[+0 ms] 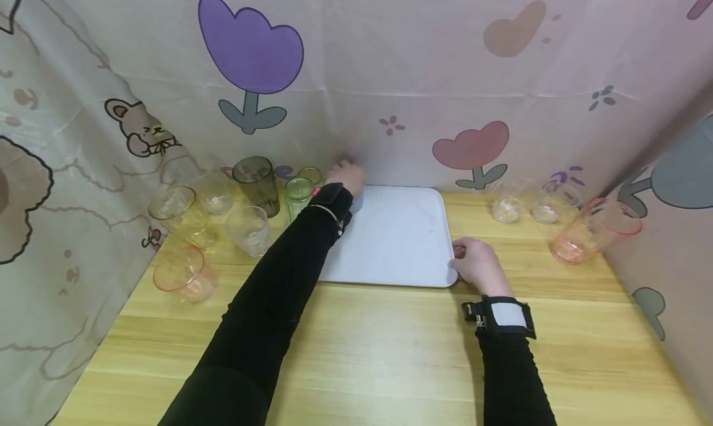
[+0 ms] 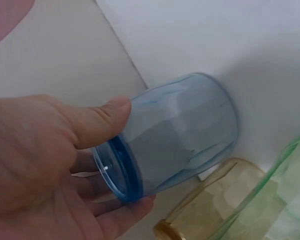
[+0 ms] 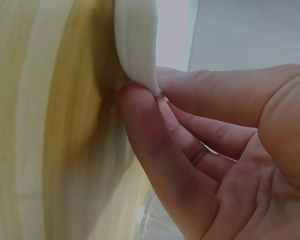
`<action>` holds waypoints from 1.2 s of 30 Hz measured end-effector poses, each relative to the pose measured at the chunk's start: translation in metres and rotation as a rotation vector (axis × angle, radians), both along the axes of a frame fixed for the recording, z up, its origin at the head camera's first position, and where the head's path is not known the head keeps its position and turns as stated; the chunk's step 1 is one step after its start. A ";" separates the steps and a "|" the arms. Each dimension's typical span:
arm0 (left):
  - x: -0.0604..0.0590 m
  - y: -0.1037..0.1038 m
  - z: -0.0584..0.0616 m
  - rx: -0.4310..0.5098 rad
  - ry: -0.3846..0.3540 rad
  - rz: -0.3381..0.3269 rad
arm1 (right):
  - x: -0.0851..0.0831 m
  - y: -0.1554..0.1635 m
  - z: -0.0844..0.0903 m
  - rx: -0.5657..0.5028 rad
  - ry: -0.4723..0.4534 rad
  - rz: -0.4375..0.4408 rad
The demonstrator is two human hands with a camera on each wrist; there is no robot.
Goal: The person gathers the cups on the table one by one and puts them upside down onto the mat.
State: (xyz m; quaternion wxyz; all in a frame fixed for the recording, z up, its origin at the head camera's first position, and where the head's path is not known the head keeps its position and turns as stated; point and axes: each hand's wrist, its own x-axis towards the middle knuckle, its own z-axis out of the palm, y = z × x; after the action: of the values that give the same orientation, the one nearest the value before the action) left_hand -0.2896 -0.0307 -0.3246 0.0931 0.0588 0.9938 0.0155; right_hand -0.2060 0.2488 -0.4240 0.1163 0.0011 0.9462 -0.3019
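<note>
My left hand grips a blue glass at the back left of a white tray. Its thumb lies along the glass's side, with fingers around the thick blue end. That glass's other end faces the tray's white surface; whether they touch I cannot tell. In the head view the hand mostly hides the glass. Beside it stand a green glass and an amber glass. At the tray's front right corner my right hand pinches the rim between thumb and fingers.
Left of the tray stand a dark grey glass, a clear glass, a yellowish glass and a pink glass. On the right are two clear glasses and a tall pink glass. A patterned curtain borders the wooden table.
</note>
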 end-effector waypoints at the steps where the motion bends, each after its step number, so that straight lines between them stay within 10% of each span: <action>1: -0.002 0.000 -0.002 -0.001 -0.009 0.004 | 0.000 0.000 0.000 0.001 0.000 0.000; 22: -0.015 0.000 -0.026 -0.100 0.025 0.063 | 0.004 -0.002 0.004 0.003 0.003 0.011; 36: 0.008 -0.001 0.001 0.022 0.169 -0.001 | 0.004 -0.002 0.004 0.009 0.009 0.031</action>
State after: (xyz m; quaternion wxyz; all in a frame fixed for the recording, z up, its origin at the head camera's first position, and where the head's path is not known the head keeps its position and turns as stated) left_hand -0.2820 -0.0316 -0.3233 0.0080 0.0614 0.9979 0.0214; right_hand -0.2017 0.2467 -0.4198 0.1166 -0.0146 0.9480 -0.2958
